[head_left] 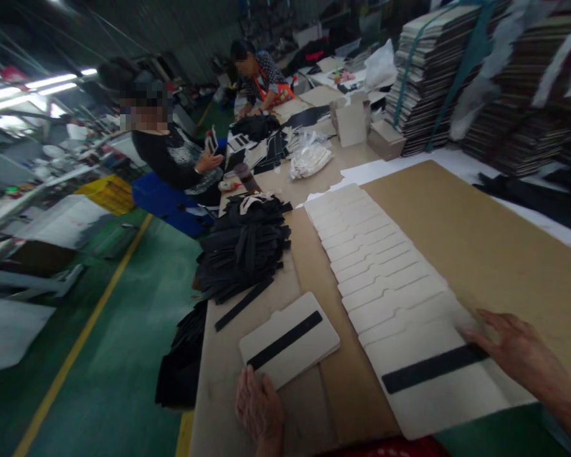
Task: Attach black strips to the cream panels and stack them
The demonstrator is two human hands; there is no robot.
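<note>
A pale card [299, 349] with a black strip [283, 341] is laid near the left edge of the counter [219, 406]. Its near corner is touched by the left hand [261, 407], with the fingers laid side by side and the thumb apart. A row of cards [371, 270] is spread, overlapping, up to the near edge. There, a second strip [433, 368] is touched at its end by the right hand [516, 348], its fingers loosely spread. A dark heap [242, 251] is piled by the left edge.
</note>
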